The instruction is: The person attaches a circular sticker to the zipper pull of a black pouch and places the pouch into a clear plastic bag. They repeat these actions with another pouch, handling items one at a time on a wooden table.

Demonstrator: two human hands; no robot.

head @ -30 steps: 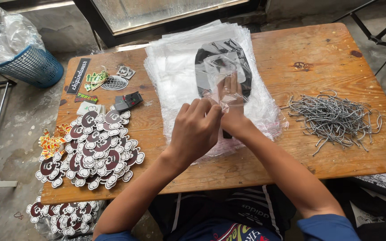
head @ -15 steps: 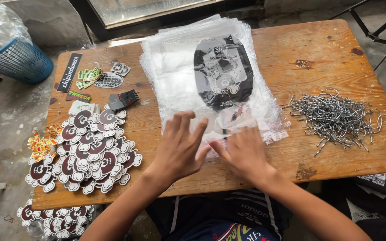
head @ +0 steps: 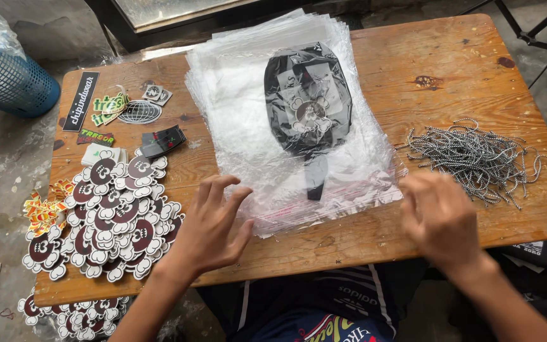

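Head view, looking down on a wooden table. At centre frame lies a thick stack of clear plastic bags, and on top of it rests a bagged black oval item printed with a pale cartoon figure, a short black strip hanging from its lower end. The left hand, lower centre-left, is empty, with fingers spread wide and slightly curled; it hovers at the lower left corner of the bag stack, and whether the fingertips touch the plastic cannot be told. The right hand, lower right, is blurred, open and holding nothing, lying over the table edge between the stack's lower right corner and a tangled pile of black-and-white cords at right of frame. At left of frame sits a heap of die-cut cartoon stickers in dark red, black and white, with more of them spilling below the table edge at lower left. Above the heap are several assorted stickers and a small black tag. A blue mesh basket stands on the floor at upper left.
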